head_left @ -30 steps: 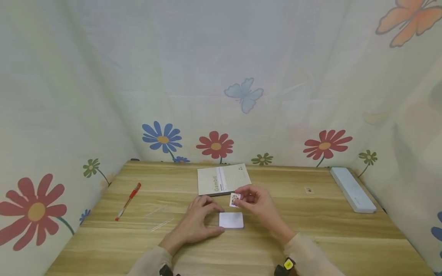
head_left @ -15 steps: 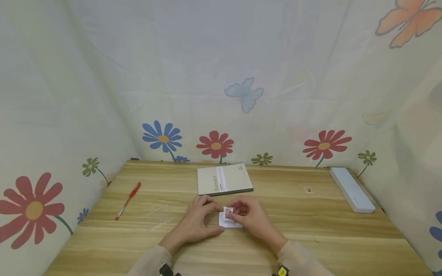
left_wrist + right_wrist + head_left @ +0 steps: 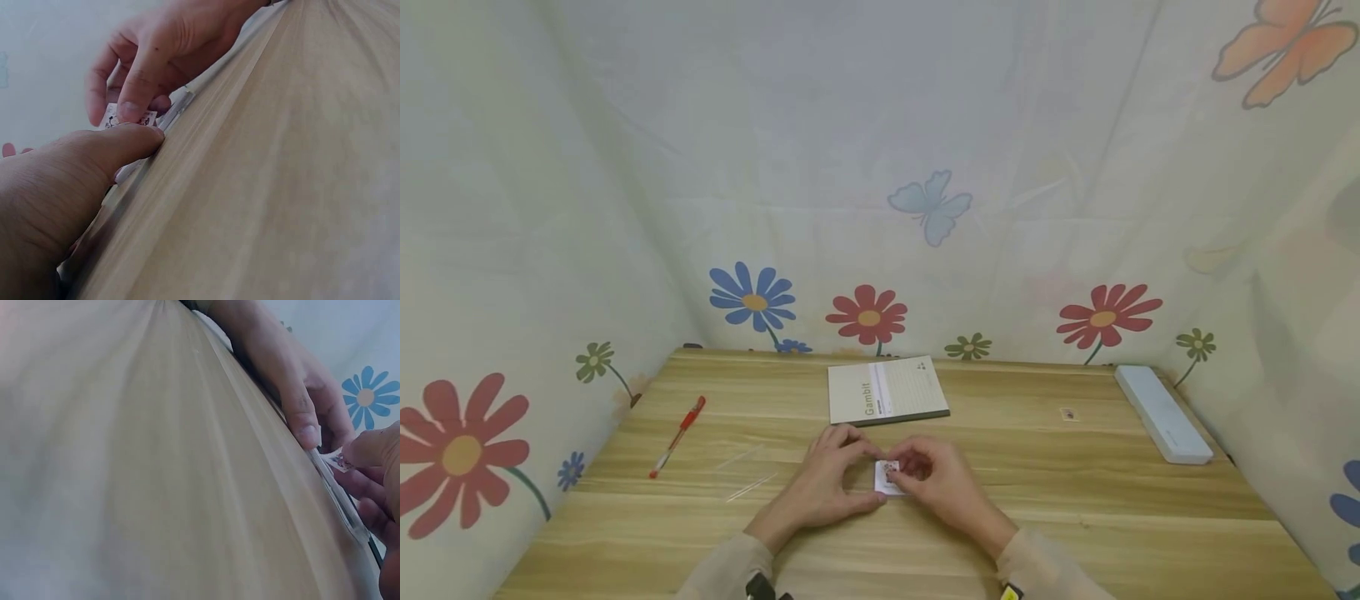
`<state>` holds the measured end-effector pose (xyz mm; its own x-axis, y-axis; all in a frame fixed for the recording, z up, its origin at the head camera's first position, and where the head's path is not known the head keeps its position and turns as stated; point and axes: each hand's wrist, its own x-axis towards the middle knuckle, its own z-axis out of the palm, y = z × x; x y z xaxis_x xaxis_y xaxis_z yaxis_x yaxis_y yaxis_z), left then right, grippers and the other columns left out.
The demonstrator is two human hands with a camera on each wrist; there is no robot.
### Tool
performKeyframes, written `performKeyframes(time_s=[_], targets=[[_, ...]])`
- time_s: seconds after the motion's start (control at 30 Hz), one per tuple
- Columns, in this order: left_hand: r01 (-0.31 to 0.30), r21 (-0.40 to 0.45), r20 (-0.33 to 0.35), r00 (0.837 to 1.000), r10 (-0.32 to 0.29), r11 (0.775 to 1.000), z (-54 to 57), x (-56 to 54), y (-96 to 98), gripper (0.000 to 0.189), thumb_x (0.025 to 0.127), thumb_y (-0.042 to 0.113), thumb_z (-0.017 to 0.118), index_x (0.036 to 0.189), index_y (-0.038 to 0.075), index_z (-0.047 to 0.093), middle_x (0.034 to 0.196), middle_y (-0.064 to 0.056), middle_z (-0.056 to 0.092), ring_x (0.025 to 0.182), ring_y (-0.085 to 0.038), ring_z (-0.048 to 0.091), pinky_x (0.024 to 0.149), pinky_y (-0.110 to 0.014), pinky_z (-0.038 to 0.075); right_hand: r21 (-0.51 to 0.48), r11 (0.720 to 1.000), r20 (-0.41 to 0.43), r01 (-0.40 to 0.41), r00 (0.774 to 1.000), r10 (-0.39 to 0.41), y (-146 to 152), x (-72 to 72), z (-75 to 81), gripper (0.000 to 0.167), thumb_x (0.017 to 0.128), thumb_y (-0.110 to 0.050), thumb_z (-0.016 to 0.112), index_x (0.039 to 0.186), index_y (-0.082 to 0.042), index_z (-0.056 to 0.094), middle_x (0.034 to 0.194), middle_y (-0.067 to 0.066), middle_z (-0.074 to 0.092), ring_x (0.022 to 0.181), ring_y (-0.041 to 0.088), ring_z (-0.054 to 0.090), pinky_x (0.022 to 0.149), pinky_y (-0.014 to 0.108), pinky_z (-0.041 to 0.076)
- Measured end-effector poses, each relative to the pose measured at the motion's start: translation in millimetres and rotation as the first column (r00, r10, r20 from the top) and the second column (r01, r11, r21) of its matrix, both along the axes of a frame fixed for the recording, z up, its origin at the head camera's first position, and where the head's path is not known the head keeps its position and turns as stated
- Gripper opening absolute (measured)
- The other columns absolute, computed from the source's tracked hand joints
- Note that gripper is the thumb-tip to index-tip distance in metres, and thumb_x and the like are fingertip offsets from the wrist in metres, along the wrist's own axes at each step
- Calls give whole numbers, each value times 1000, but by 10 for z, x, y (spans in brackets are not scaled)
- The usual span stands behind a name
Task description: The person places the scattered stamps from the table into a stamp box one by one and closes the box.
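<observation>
A white card (image 3: 886, 487) with rounded corners lies on the wooden table in front of the person; its edge shows some thickness in the right wrist view. My left hand (image 3: 831, 479) holds it at the left, thumb at the near corner and a finger at the far corner. Between thumb and fingertips, my right hand (image 3: 940, 479) pinches a small printed paper square (image 3: 887, 468), white with a reddish and dark picture. This square overlaps the card in the head view. The right hand covers the card's right part. In the left wrist view the right thumb (image 3: 131, 109) lies across the square.
Behind the hands lies a notebook (image 3: 887, 390). A red pen (image 3: 677, 436) is at the left, with thin clear strips (image 3: 751, 487) nearer the left hand. Another small printed square (image 3: 1067, 414) sits at the right, before a pale blue case (image 3: 1163, 414). Flowered cloth (image 3: 880, 167) surrounds the table.
My right hand has moved left and nearer, carrying the paper square from beyond the white card to over it. The left hand has stayed at the card's left edge.
</observation>
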<state>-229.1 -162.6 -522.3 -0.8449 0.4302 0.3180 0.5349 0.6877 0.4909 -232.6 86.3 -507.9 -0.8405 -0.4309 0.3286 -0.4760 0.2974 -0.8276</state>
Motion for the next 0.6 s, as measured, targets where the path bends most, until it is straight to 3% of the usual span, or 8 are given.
performKeyframes(time_s=[0.23,0.4,0.6], targets=[[2,-1,-13,1000,-2,1000,1,0,2,51,84,61,91,126,38,76,134,8,56,133,-20,48,113,-56,40,78,997,-122,9,993,0,-7,9,-18,22,95,-9,88,115,-16,81,102,-4,79,87,10,71,77,29,58],[3,-5,-9,1000,-3,1000,2,-1,-5,50,84,62,90,126,38,76,134,8,56,133,-20,47,113,-57,39,123,991,-202,49,979,-23,1,2,-31,25,92,-9,91,114,-17,81,109,-8,77,100,11,69,88,33,58],[4,-12,-4,1000,-4,1000,1,0,-4,50,85,62,90,126,38,76,134,7,56,132,-20,48,113,-57,40,174,980,-202,96,977,-60,3,-3,-47,24,90,-14,94,112,-19,83,109,-12,72,107,9,65,94,34,54]])
